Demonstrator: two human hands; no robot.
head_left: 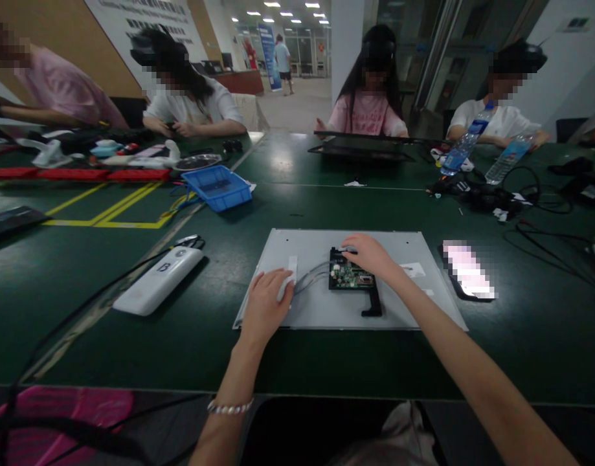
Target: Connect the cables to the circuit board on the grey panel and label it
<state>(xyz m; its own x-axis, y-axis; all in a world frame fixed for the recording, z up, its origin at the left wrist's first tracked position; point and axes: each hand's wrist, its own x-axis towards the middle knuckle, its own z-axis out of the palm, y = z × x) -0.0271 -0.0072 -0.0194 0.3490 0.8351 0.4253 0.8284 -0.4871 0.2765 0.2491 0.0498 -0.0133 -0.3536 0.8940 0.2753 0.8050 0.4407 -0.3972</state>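
Note:
A flat grey metal panel (311, 314) lies on the green table in front of me. On it sits a green circuit board (350, 275) in a black plastic bracket (372, 303). Grey cables (313, 275) run from the board's left side towards a white strip (292, 264) on the panel. My left hand (268, 301) rests palm down on the panel's left part, fingers stretched over the cable end beside that strip. At the top edge of the bracket is my right hand (368, 252), its fingers bent and touching there; what lies under the fingertips is hidden.
Left of the panel lies a white power bank (158, 281) with a black cable; right of it, a phone (468, 270). Further back are a blue basket (219, 188), water bottles (467, 142) and tangled black cables (491, 194). Several people sit across the table.

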